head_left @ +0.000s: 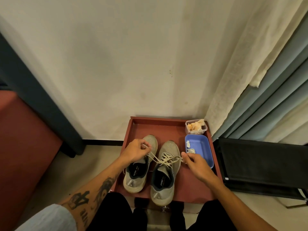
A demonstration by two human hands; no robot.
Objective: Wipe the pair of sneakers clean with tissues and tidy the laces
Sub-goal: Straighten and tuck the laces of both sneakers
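Head view is looking down on a red tray (133, 129) sitting low in the centre of the frame, against a pale wall, and the pair of grey sneakers is standing side by side inside it with toes pointing toward the top of the frame. The left sneaker (135, 179) is lying toward the tray's left side, and the right sneaker (164, 182) is sitting just beside it, its heel reaching the tray's lower edge. The cream laces (164, 160) of the right sneaker are stretching out in both directions from its tongue. The left hand (135, 151) is hovering over the toe half of the left sneaker, its grip closing on a lace end pulled up and to the left; the tattooed forearm is running down to the lower left of the frame. The right hand (197, 165) is sitting just right of the right sneaker, its grip pinching the other lace end between thumb and fingers. To the right of the shoes, inside the tray, a blue tub (204, 148) is holding two crumpled tissues (190, 147) near its left wall. Above it, in the tray's upper right corner, a small clear tub (196, 127) is carrying pale and orange-tinted wads. A grey curtain (270, 90) is hanging along the right of the frame, and the person's dark-trousered knees are showing at the bottom edge.
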